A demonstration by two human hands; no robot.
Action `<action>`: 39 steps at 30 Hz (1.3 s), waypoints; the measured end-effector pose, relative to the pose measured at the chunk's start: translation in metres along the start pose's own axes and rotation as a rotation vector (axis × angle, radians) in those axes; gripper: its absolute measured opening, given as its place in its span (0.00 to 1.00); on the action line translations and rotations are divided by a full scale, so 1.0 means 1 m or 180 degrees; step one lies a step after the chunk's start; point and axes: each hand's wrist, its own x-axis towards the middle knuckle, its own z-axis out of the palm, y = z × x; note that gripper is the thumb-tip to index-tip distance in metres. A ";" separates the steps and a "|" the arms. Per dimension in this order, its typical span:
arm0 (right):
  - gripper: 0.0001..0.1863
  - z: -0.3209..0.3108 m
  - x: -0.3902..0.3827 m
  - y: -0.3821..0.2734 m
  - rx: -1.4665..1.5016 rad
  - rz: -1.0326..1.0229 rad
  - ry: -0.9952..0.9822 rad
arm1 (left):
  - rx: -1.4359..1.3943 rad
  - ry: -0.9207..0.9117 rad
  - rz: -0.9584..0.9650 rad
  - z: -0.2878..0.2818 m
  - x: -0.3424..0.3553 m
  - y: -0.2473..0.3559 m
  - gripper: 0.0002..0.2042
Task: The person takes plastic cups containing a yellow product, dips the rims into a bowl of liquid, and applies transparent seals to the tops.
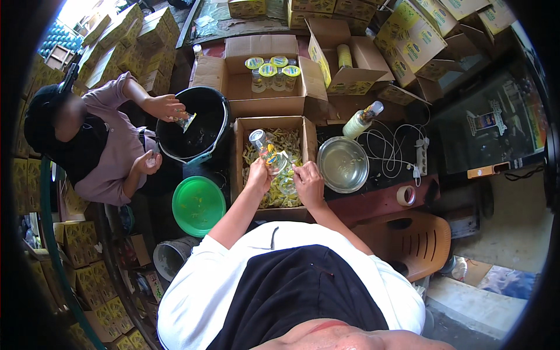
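Observation:
My left hand is wrapped round the lower part of a clear plastic bottle with a yellow and dark printed label. The bottle leans to the left over an open cardboard box full of yellow-green and white scraps. Close beside it on the right, my right hand has its fingers pinched together. A thin pale piece shows near those fingertips; its kind is too small to make out. Something clear and crumpled lies among the scraps between my hands.
A metal bowl of liquid stands right of the box, near a white roll, cables and a tape roll. At left are a black bucket, a green basin and a co-worker. Another carton holds several lidded containers.

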 end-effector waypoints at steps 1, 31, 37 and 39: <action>0.10 0.002 0.001 0.001 -0.0063 -0.0032 0.0004 | -0.0015 0.0036 -0.0091 0.005 -0.004 0.002 0.11; 0.05 -0.032 0.013 -0.005 0.0935 0.0624 0.0293 | 0.0734 -0.0555 0.0381 0.004 -0.016 0.011 0.11; 0.04 -0.040 0.014 -0.003 0.1148 0.0833 0.0430 | 0.2750 -0.0835 0.1599 -0.003 -0.018 0.021 0.08; 0.06 -0.044 0.014 -0.005 0.1176 0.0778 0.0451 | 0.3216 -0.0801 0.2263 0.005 -0.034 0.030 0.06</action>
